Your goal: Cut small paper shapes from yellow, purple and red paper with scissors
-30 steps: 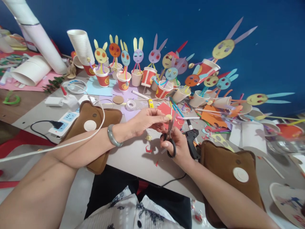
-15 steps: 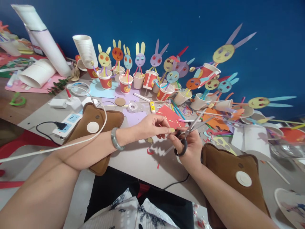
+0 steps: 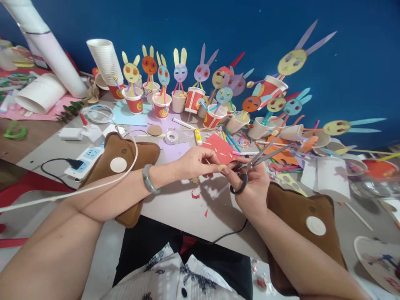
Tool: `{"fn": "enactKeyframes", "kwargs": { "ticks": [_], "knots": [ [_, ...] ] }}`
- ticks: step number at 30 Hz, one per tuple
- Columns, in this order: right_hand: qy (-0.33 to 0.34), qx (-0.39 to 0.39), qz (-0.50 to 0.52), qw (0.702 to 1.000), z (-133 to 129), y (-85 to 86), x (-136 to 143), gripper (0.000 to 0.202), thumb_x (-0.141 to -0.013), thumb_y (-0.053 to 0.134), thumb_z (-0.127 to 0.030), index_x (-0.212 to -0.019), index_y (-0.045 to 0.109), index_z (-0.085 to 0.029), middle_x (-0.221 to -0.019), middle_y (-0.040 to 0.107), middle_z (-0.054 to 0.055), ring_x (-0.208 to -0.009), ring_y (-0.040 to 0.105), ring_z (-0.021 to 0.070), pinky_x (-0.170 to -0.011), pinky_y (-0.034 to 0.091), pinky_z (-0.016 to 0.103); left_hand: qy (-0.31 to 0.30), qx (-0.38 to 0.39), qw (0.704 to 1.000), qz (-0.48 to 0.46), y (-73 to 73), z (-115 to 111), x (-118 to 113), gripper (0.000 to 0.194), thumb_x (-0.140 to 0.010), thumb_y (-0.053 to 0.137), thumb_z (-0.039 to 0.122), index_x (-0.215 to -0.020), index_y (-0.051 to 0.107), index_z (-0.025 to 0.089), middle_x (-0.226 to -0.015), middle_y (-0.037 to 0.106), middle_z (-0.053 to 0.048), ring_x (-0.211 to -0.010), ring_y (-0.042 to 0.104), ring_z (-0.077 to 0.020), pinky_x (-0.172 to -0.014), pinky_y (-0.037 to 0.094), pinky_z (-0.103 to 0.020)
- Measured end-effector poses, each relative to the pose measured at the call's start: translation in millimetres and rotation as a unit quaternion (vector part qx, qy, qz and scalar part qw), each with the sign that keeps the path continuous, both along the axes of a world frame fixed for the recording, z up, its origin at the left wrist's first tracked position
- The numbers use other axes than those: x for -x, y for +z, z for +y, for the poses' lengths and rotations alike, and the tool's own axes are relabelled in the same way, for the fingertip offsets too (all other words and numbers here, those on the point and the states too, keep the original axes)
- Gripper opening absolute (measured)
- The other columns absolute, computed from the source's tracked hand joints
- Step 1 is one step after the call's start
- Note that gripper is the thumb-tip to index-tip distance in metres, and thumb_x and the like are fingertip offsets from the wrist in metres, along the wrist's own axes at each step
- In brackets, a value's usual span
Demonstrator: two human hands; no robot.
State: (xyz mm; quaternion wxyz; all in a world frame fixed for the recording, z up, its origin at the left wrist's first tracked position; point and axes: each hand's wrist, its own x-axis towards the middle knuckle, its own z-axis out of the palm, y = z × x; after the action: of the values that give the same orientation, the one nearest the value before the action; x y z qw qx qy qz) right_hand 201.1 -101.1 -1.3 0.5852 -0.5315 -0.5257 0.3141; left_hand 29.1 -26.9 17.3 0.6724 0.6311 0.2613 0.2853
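Left grip [image 3: 196, 161]: drawn together in a pinch, thumb and forefinger on a small yellow disc [image 3: 222, 167], mostly covered by the fingertips. Right grip [image 3: 254, 189]: fingers curled about the scissors [image 3: 250, 166], black loops toward the palm, blades parted and aimed up and away to the right, above orange paper [image 3: 278, 153]. Right thumb tip at the disc's edge; contact too small to be sure of.

Disc held above the surface [image 3: 173, 212], between the two hands. Just beyond it, a red sheet [image 3: 218, 146] with pale yellow slivers on top. Under the left hand, a yellow scrap [image 3: 195, 180], partly hidden; nearer the wearer, a curled red scrap [image 3: 195, 193] and a red sliver [image 3: 206, 213].

Grey-green bangle [image 3: 150, 179] on the left wrist. Left forearm crosses over a brown cushion [image 3: 142, 153]; a second brown cushion [image 3: 298, 204] lies beside the right forearm. Beyond the left hand, a yellow glue stick [image 3: 198, 136] and, left of it, a tape roll [image 3: 172, 136]. Paper rabbit figures in cups line the blue wall [image 3: 243, 25].
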Motion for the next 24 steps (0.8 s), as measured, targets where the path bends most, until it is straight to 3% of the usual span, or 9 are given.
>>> {"fn": "enactKeyframes", "kwargs": {
  "ticks": [6,12,15,21,24],
  "knots": [
    [0.002,-0.004,0.011,1.000,-1,1.3,1,0.051,-0.069,0.092,-0.039,-0.100,0.053,-0.025,-0.077,0.068,-0.003,-0.063,0.061,0.0127,-0.061,0.050,0.028,-0.022,0.020,0.999,0.019,1.9,5,2,0.012,-0.076,0.076,0.013,-0.079,0.064,0.010,-0.067,0.064,0.001,-0.057,0.061,-0.0062,-0.052,0.051,-0.018],
    [0.015,0.003,0.002,1.000,-2,2.2,0,0.045,-0.074,0.088,-0.038,-0.100,0.053,-0.025,-0.078,0.067,-0.002,-0.064,0.061,0.0131,-0.062,0.050,0.028,-0.018,0.007,1.000,0.014,-0.1,4,2,0.020,-0.079,0.078,0.023,-0.074,0.064,0.010,-0.063,0.063,0.000,-0.054,0.059,-0.0064,-0.052,0.049,-0.018],
    [0.027,0.002,-0.003,1.000,-2,0.3,-2,0.041,-0.079,0.083,-0.043,-0.102,0.054,-0.025,-0.079,0.066,-0.002,-0.067,0.062,0.0140,-0.065,0.050,0.029,-0.008,0.040,0.999,-0.001,3.9,2,3,0.020,-0.080,0.078,0.023,-0.075,0.064,0.011,-0.063,0.064,0.000,-0.055,0.061,-0.0072,-0.054,0.050,-0.019],
    [0.156,0.030,-0.051,0.986,-3,-8.7,-4,0.048,-0.078,0.078,-0.058,-0.103,0.057,-0.023,-0.078,0.066,0.001,-0.066,0.062,0.0167,-0.062,0.049,0.032,0.040,0.107,0.991,-0.069,11.9,3,8,0.022,-0.081,0.077,0.027,-0.075,0.062,0.011,-0.065,0.066,-0.001,-0.058,0.063,-0.0074,-0.060,0.051,-0.020],
    [0.184,0.042,-0.076,0.979,-4,-12.5,-3,0.051,-0.080,0.075,-0.062,-0.107,0.057,-0.022,-0.078,0.066,0.002,-0.066,0.062,0.0176,-0.061,0.048,0.032,0.040,0.114,0.988,-0.096,10.7,4,8,0.027,-0.079,0.079,0.030,-0.072,0.061,0.011,-0.065,0.066,-0.001,-0.059,0.063,-0.0078,-0.060,0.051,-0.021]
  ]
}}
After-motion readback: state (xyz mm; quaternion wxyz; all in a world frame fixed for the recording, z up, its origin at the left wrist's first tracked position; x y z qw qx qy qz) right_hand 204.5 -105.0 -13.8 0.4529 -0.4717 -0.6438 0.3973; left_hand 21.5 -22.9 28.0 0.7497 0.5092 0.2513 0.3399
